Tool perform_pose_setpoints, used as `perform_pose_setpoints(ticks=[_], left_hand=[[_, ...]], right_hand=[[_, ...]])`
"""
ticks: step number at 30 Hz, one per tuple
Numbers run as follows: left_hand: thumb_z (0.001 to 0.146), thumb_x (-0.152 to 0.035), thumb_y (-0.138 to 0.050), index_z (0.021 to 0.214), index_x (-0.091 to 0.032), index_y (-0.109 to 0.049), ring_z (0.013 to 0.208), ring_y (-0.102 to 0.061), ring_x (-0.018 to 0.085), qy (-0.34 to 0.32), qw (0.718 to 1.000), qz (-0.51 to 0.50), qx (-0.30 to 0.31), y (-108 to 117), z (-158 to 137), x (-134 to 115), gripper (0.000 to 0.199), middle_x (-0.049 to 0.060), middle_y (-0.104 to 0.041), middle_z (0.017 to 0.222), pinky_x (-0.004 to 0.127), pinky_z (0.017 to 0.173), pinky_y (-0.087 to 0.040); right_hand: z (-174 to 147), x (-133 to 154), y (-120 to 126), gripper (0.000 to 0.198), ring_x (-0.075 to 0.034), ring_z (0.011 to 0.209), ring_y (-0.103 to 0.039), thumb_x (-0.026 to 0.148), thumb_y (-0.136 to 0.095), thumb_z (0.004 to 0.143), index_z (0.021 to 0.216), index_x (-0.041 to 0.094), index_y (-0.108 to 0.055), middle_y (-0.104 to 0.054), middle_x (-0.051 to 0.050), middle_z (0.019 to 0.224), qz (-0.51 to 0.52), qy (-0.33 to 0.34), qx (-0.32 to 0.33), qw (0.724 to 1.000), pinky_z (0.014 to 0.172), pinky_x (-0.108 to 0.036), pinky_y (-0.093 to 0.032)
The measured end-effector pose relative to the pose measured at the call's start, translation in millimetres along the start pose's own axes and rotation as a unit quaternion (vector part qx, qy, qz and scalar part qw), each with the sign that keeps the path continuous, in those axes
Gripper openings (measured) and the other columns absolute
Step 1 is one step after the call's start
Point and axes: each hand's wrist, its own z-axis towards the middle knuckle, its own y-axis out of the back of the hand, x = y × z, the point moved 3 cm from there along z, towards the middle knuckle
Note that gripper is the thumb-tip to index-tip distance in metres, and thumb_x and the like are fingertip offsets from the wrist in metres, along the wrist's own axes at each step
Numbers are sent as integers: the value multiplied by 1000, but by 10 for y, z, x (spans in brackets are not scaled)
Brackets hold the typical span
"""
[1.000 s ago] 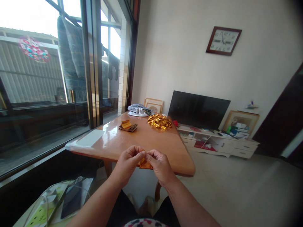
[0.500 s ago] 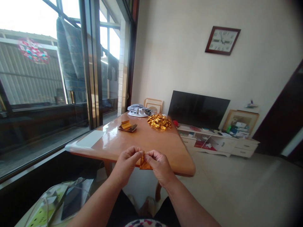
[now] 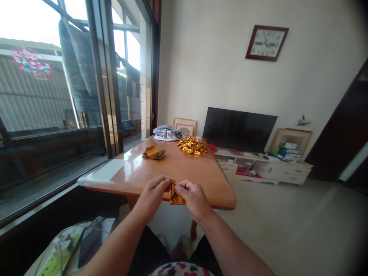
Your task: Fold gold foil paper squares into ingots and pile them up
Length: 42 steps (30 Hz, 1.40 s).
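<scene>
A small folded piece of gold foil paper (image 3: 177, 197) is held between my two hands, just off the near edge of the wooden table (image 3: 166, 172). My left hand (image 3: 153, 195) pinches its upper left corner with thumb and forefinger. On the other side, my right hand (image 3: 194, 198) grips the paper with its thumb on top. Farther off on the table lies a stack of gold and brown paper sheets (image 3: 154, 153). To the right of that stack sits a pile of folded shiny gold foil pieces (image 3: 192, 145).
Folded cloths (image 3: 168, 133) lie at the table's far end. A television (image 3: 240, 128) stands behind, over a low white cabinet (image 3: 267, 172). Sliding glass doors (image 3: 43, 115) run along the left. Lower left, a power strip (image 3: 53, 260) and cables rest on a surface.
The view has shifted slightly. My left fingers have moved a little left at the top of the gold paper, and more of its shiny face shows. Both hands still hold it.
</scene>
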Motion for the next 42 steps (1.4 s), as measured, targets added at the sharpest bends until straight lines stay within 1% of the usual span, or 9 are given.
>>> perform_pose_setpoints(ticks=[4,10,16,23,28,31,34,38,42], left_hand=[[89,-46,-60,84,-16,-71,87,-61,21,24,999,-26,-19,45,5,-1,33,6,-68,87,30,80,-47],[83,-46,-71,72,-16,-63,67,-52,14,-10,999,-6,43,-36,-30,-99,32,0,-59,69,25,63,-40],[83,-45,-71,75,-17,-62,66,-52,14,-40,999,-32,-10,-9,-6,-144,31,0,-60,70,25,64,-40],[86,-45,-69,81,-17,-63,73,-54,15,-69,996,-50,-41,122,-5,-188,28,0,-62,75,26,70,-42],[83,-49,-71,79,-17,-67,71,-53,15,-55,998,4,-28,197,-25,-273,32,0,-62,73,25,67,-41],[78,-48,-75,95,-19,-72,81,-61,19,-61,996,48,-37,235,-30,-378,34,4,-70,87,28,73,-45],[76,-46,-76,107,-20,-74,88,-65,24,-89,991,103,2,206,-31,-485,40,7,-73,95,31,77,-48],[84,-44,-68,82,-20,-76,76,-63,22,-116,971,185,100,110,-38,-510,25,6,-71,79,30,71,-47],[90,-45,-61,80,-20,-72,71,-59,19,-98,976,176,84,105,-38,-420,29,4,-69,74,27,66,-44]], right_hand=[[-15,62,-2,28,-11,63,-51,41,-76,78,80,15,-67,-62,1,70,26,-13,-5,1000,62,-25,-41],[-38,164,-42,34,-11,62,-48,47,-77,78,77,15,-66,-60,2,67,18,3,2,1000,60,-24,-37],[-30,248,-7,36,-13,66,-54,50,-77,77,81,15,-70,-66,-1,74,22,-15,12,1000,65,-26,-42],[-53,438,59,35,-13,65,-54,50,-74,79,80,15,-70,-65,-1,69,-43,12,21,999,63,-25,-42],[-53,612,75,30,-13,66,-53,45,-70,83,79,16,-70,-64,-1,71,-111,45,48,992,63,-25,-41],[-32,671,101,30,-13,65,-54,45,-69,84,80,16,-70,-65,-1,70,-159,47,60,984,61,-24,-41],[-13,695,121,27,-14,67,-55,43,-68,85,82,16,-72,-67,-2,73,-197,57,72,976,62,-25,-42],[-21,705,129,25,-16,69,-58,41,-68,85,83,16,-75,-70,-3,77,-225,57,88,969,65,-26,-45],[-47,678,176,27,-16,74,-60,42,-68,85,90,16,-75,-71,-4,82,-165,41,67,983,70,-28,-47]])
